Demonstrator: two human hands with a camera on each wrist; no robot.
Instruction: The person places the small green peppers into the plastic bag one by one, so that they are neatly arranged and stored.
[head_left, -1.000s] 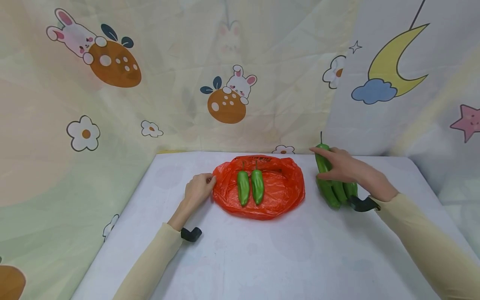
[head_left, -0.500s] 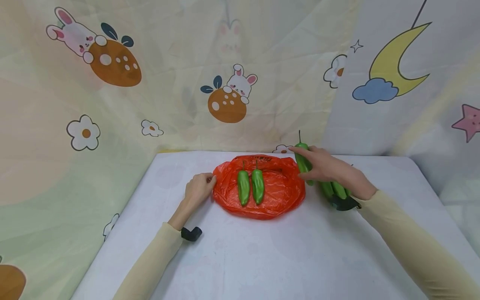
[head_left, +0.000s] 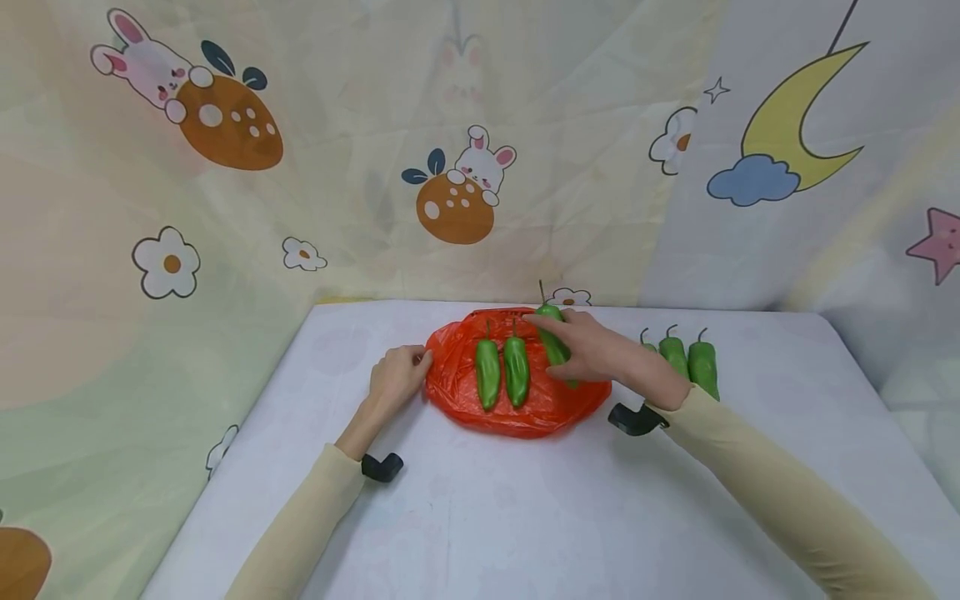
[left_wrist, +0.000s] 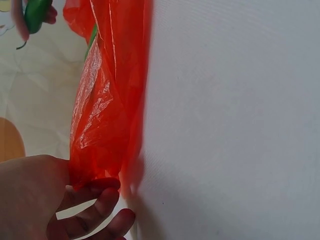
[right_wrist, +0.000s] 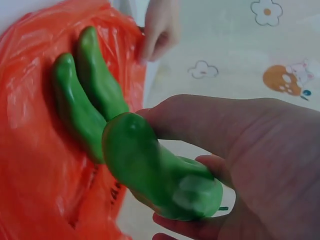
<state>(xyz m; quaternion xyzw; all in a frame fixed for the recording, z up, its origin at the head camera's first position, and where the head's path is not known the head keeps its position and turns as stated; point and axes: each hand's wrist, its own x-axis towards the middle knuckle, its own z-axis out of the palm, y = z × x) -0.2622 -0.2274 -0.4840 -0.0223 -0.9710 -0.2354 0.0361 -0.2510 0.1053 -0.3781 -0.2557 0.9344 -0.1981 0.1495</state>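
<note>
My right hand (head_left: 592, 346) grips a green pepper (right_wrist: 150, 165) between thumb and fingers, above the right side of a red plastic bag (head_left: 551, 408). Its thin stem points away from me. Two more green peppers lie side by side on the bag, a left one (head_left: 487, 375) and a right one (head_left: 517, 372). At the bag's left edge my left hand (head_left: 397, 375) pinches the plastic, and the left wrist view shows the thumb and fingers closed on the red film (left_wrist: 97, 135).
Several green peppers (head_left: 702, 367) lie on the white table (head_left: 480, 517) to the right, partly hidden behind my right forearm. A patterned cloth (head_left: 337, 125) hangs behind the table. Both wrists wear black camera mounts (head_left: 382, 468).
My right hand has carried the pepper leftward from the group on the right to above the red bag. The left hand has stayed at the bag's edge.
</note>
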